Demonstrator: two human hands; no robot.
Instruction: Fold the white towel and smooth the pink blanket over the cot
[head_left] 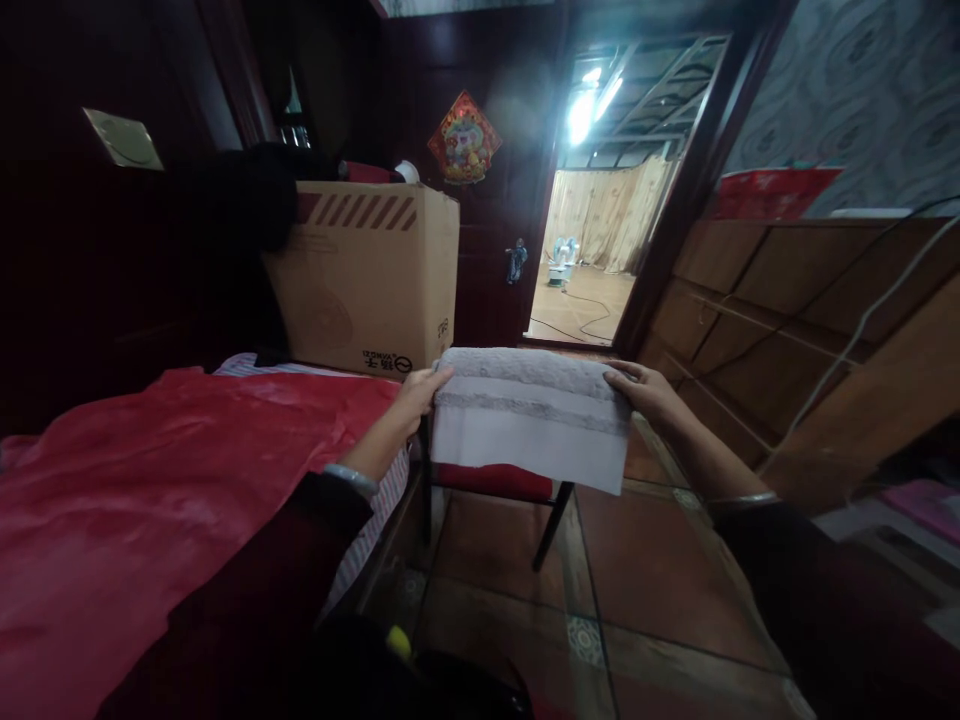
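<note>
A pale grey towel [529, 435] with darker bands hangs stretched between my two hands, in front of a chair with a red seat [491, 482]. Its left upper corner is pinched in my left hand [424, 392]. My right hand [645, 388] grips the right upper edge, thumb on the near side. The towel's upper part looks fluffy and rolled or folded over, while the lower part hangs flat. It hides the chair's back and most of its seat.
On the left lies a bed with a red blanket [180, 460]. A large cardboard box [360, 275] stands at its far end. Wooden cabinets [739, 300] line the right side. An open doorway [600, 250] leads to another room with a fan [561, 262] and cables on the floor.
</note>
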